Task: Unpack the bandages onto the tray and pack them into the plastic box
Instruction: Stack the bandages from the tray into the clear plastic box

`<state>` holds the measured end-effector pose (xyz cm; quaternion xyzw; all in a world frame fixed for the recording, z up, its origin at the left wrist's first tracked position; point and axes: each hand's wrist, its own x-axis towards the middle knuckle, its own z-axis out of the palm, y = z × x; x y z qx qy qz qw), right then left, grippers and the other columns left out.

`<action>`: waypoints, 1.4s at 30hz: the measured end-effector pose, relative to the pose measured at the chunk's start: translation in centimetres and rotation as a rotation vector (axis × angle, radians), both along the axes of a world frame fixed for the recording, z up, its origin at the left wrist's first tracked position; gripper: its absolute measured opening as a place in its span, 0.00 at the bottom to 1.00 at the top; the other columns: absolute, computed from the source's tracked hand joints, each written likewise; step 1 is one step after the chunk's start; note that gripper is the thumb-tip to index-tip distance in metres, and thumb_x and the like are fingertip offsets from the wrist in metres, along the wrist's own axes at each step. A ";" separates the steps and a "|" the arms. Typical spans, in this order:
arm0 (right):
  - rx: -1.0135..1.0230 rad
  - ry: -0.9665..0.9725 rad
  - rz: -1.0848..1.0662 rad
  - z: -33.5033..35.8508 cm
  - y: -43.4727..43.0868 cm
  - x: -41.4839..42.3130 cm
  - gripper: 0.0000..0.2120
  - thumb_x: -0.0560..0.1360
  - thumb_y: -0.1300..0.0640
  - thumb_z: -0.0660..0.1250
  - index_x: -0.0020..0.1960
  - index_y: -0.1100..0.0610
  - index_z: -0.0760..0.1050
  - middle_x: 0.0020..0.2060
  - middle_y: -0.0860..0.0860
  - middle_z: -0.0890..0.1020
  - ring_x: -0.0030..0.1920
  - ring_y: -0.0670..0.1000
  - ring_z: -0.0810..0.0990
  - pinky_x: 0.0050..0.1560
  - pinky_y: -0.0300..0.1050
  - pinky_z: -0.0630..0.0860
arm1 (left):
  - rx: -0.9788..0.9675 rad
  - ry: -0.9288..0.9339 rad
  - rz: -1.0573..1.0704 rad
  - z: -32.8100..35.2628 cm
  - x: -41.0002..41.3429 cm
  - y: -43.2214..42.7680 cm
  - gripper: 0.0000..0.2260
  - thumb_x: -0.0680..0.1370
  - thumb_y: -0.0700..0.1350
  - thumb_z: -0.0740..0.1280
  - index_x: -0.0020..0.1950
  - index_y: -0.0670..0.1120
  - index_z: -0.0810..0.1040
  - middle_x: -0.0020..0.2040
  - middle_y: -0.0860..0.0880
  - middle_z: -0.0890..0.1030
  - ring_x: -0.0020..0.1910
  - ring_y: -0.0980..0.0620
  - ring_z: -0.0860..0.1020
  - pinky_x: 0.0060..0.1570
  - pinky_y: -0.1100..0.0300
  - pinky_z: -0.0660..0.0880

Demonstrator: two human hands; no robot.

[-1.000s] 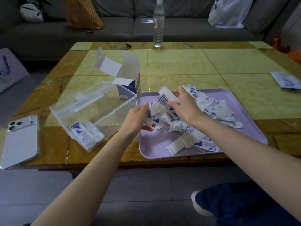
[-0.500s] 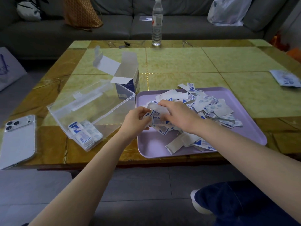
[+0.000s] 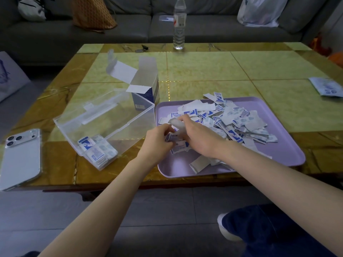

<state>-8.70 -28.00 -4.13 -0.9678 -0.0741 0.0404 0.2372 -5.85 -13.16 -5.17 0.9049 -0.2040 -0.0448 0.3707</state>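
Head view, nearest: a dark trouser knee and a white shoe over grey floor, lower right.
Left hand: fingers curled, thumb and fingertips pinching the left end of the held bundle, over the tray's left edge.
Right hand: fingers curled over the same bundle from the right; a blurred white strip sticks up at its fingertips.
Held bundle: a few blue-and-white wrapped bandages, long axis roughly left to right; mostly hidden by the hands.
Tray: lilac, long axis left to right, at the near edge of the table.
Loose bandages: heaped across the tray's far half, pointing every way.
Plastic box: clear, open, just left of the tray, long axis left to right, right end angled slightly away.
Packed stack: bandages lying flat in the box's near left corner.
Phone: face down, left of the box.
Carton: upright, flaps open, behind the box.
Water bottle: upright at the table's far edge.
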 end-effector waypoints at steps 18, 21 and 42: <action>0.119 0.046 -0.049 1.5 1.9 -1.5 0.24 0.78 0.39 0.50 0.61 0.55 0.71 0.55 0.51 0.78 0.54 0.52 0.76 0.53 0.49 0.72 | 0.150 -0.171 -0.025 -0.8 -1.2 0.8 0.10 0.74 0.41 0.66 0.55 0.46 0.76 0.47 0.46 0.82 0.46 0.42 0.79 0.50 0.47 0.75; 0.006 0.072 -0.026 1.6 1.8 -2.0 0.26 0.75 0.41 0.61 0.68 0.53 0.64 0.60 0.52 0.76 0.57 0.54 0.75 0.53 0.50 0.73 | 0.169 -0.155 -0.019 -0.7 -1.3 0.9 0.08 0.73 0.40 0.65 0.52 0.45 0.75 0.46 0.46 0.81 0.46 0.41 0.77 0.47 0.50 0.72; -0.088 -0.186 0.015 -0.3 0.9 -2.9 0.24 0.71 0.69 0.65 0.65 0.59 0.68 0.60 0.57 0.74 0.60 0.58 0.72 0.60 0.47 0.67 | 0.611 -0.218 -0.098 -0.4 -2.3 -0.2 0.11 0.81 0.47 0.55 0.59 0.43 0.67 0.58 0.44 0.72 0.59 0.44 0.68 0.56 0.54 0.63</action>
